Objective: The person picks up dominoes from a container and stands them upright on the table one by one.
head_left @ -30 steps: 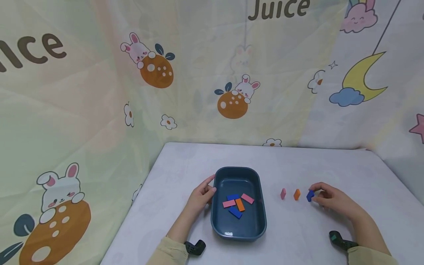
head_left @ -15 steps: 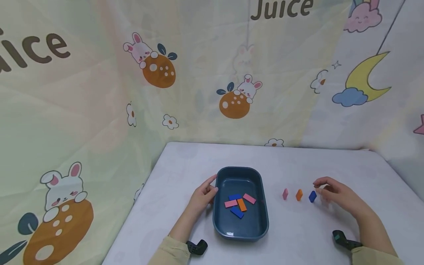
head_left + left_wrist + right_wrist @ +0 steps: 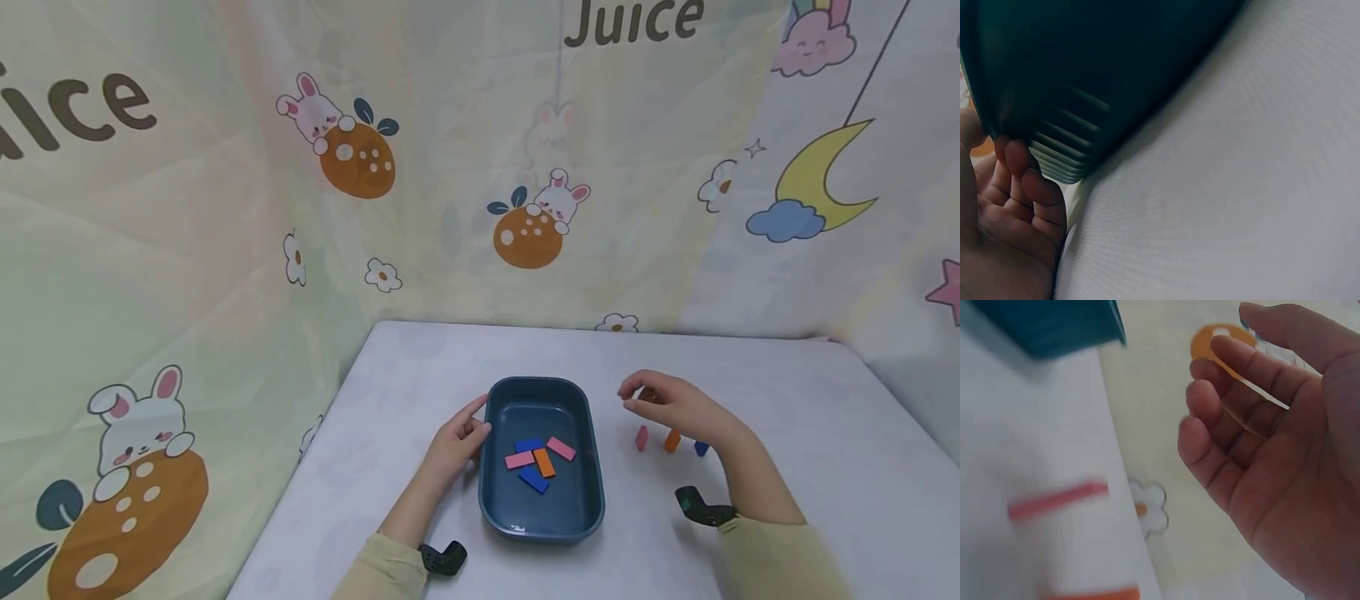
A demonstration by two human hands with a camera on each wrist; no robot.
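A dark blue plastic tray (image 3: 540, 533) stands on the table, with two blue, two pink and one orange block (image 3: 544, 463) lying inside it. My left hand (image 3: 453, 446) holds the tray's left rim; in the left wrist view its fingers (image 3: 1044, 190) curl against the outer wall. To the tray's right, a pink block (image 3: 641, 438), an orange block (image 3: 672, 442) and a blue block (image 3: 701, 448) stand on edge in a row. My right hand (image 3: 678, 406) hovers just above and behind that row, its fingers loosely bent with nothing between them. It partly covers the orange and blue blocks.
The table (image 3: 420, 375) has a white cover. Behind and to the left hangs a printed cloth (image 3: 442, 167) with rabbits, fruit and a moon. A dark wrist device sits on each forearm.
My right hand lets go of the blue block, which stays standing, then moves left over the row toward the tray. The left hand and the tray stay put.
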